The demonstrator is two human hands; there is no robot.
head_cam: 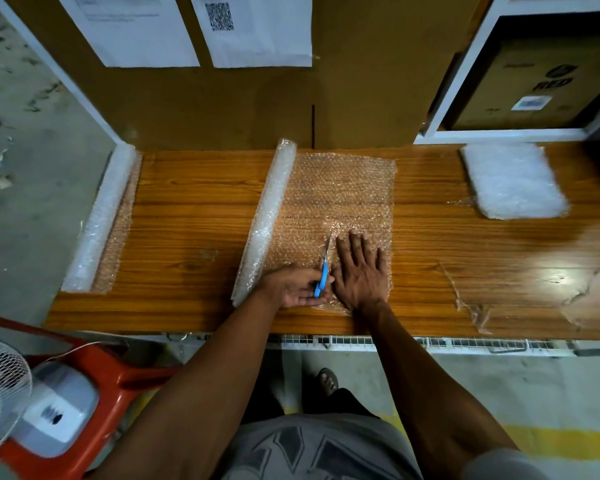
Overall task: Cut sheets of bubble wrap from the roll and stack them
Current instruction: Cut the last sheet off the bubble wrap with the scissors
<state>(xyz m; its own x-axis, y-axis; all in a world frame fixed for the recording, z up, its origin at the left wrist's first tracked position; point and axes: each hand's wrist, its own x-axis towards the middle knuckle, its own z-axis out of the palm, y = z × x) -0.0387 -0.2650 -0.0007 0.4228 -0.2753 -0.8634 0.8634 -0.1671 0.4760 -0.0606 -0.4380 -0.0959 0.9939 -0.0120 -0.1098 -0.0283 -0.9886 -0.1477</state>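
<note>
A roll of bubble wrap point(269, 216) lies across the middle of the wooden table point(194, 209), with a length of wrap point(343, 188) unrolled to its right. My left hand point(295, 287) grips blue-handled scissors point(323, 275) whose blades point away from me into the near part of the unrolled wrap. My right hand point(361, 268) presses flat on the wrap just right of the blades, fingers straight. A stack of cut bubble wrap sheets point(513, 180) lies at the far right of the table.
A second bubble wrap roll point(101, 216) lies along the table's left end. Clear plastic film point(471, 306) is crumpled at the front right. Cardboard boxes point(257, 98) stand behind the table. A red stool point(118, 372) and a fan point(4, 386) are at my lower left.
</note>
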